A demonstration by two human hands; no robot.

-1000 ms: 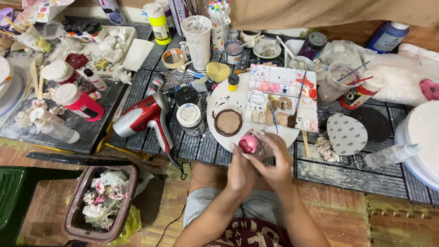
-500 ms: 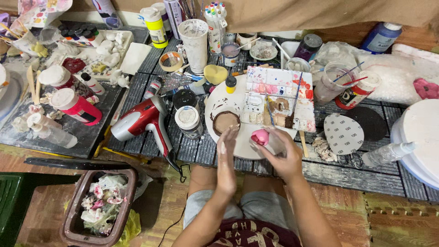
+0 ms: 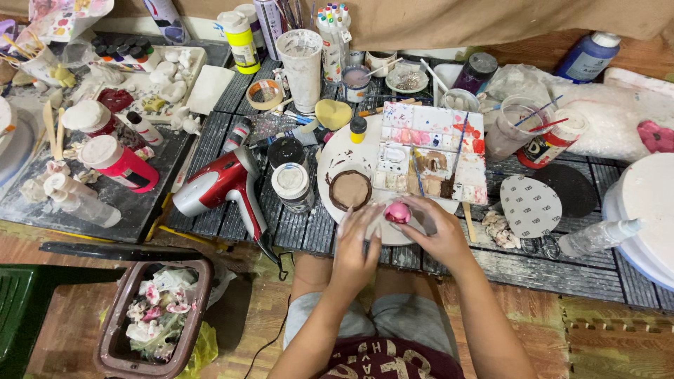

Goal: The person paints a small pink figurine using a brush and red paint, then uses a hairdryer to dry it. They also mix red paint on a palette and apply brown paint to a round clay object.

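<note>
My right hand (image 3: 437,231) holds a small pink rounded piece (image 3: 397,212) over the near edge of a round white plate (image 3: 334,156). My left hand (image 3: 355,247) is just left of it, fingers spread and reaching toward the pink piece, holding nothing that I can see. On the plate lies a brown round disc (image 3: 349,189). Behind the hands sits a white paint palette (image 3: 430,153) with pink, red and brown paint and brushes laid across it.
A red hair dryer (image 3: 226,184) lies left of the plate, a white-lidded jar (image 3: 292,185) beside it. Bottles, cups, markers and a tape roll (image 3: 264,92) crowd the back. Sandpaper discs (image 3: 531,205) lie right. A bin of scraps (image 3: 156,317) stands on the floor.
Both hands with the pink piece have stayed over the plate's near edge. My left hand opened away from the piece, then came back up beside it.
</note>
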